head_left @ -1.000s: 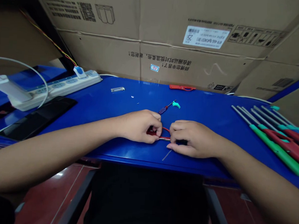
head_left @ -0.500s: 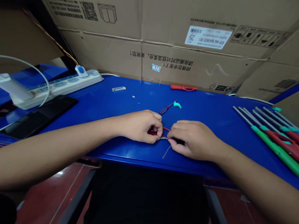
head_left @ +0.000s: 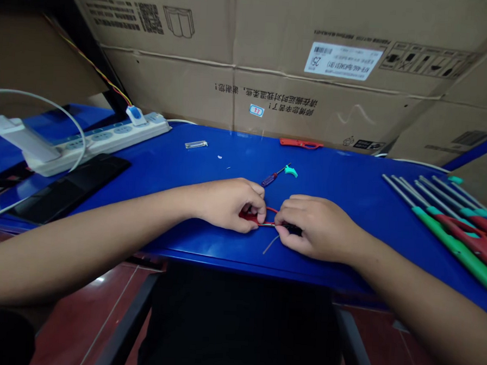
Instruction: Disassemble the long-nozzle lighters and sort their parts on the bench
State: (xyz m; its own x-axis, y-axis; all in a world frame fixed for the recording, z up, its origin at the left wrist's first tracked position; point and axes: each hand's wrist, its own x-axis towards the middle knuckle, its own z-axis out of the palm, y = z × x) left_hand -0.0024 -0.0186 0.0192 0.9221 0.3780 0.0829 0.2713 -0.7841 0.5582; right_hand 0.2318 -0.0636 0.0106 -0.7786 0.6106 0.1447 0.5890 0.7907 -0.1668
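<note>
My left hand [head_left: 230, 203] rests on the blue table [head_left: 349, 182], fingers curled round a small red part [head_left: 250, 216]. A thin red wire [head_left: 270, 210] arcs from it toward my right hand [head_left: 312, 225], which pinches the wire's other end and covers a small dark piece [head_left: 292, 227]. The fingertips of both hands nearly touch. A thin grey wire end [head_left: 270, 245] trails toward the table's front edge. A small purple-handled screwdriver [head_left: 271, 177] and a teal plastic piece [head_left: 291, 171] lie just beyond the hands.
Several long rod-tipped tools with green and red handles [head_left: 453, 229] lie at the right. A white power strip [head_left: 99, 139] and a black flat device [head_left: 72, 187] are at the left. A red cutter [head_left: 301, 144] and clear tube [head_left: 196, 144] lie near the cardboard boxes [head_left: 274, 69].
My right hand's fingers have tightened into a pinch on the wire and edged toward the left hand. The grey wire end has shifted slightly. The left hand stays put.
</note>
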